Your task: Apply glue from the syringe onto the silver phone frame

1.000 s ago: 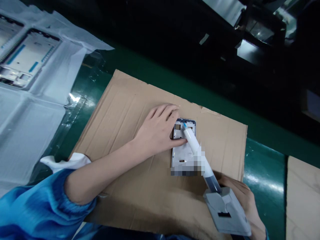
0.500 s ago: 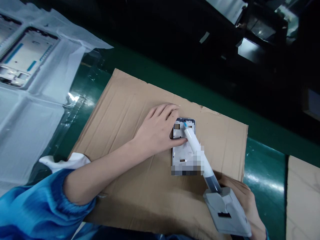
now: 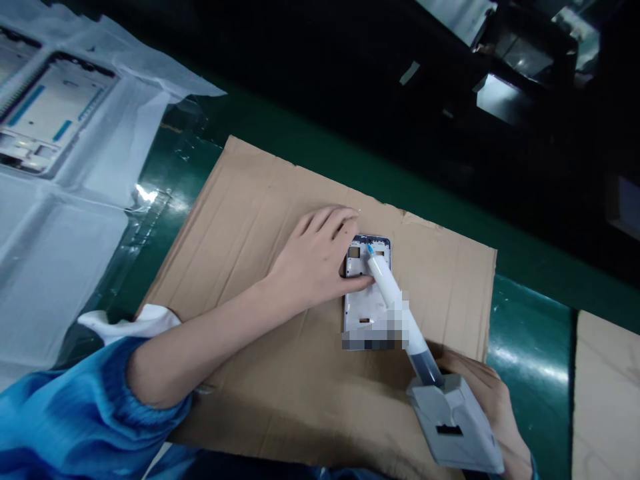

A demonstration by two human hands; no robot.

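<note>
A phone frame (image 3: 357, 303), pale metal with dark ends and small cut-outs, lies on a cardboard sheet (image 3: 280, 173). My left hand (image 3: 317, 257) grips its left side, the thumb across the face and the fingers curled by the upper left corner. In my right hand (image 3: 493, 400) is a grey glue dispensing gun (image 3: 450, 417), the fingers wrapped round it and partly hidden behind its body. Its white syringe barrel (image 3: 385, 277) slants up and left over the frame. The blue nozzle tip (image 3: 371, 249) is at the frame's upper end; whether it touches cannot be told.
More phone frames (image 3: 60, 100) lie in a white lined tray (image 3: 90, 233) at the left. A crumpled white cloth (image 3: 130, 325) sits by my left forearm. The green table surface (image 3: 530, 340) surrounds the cardboard, with another cardboard piece (image 3: 607, 393) at the right.
Almost nothing differs. The nozzle tip may have shifted very slightly on the upper part of the frame; both hands keep their hold.
</note>
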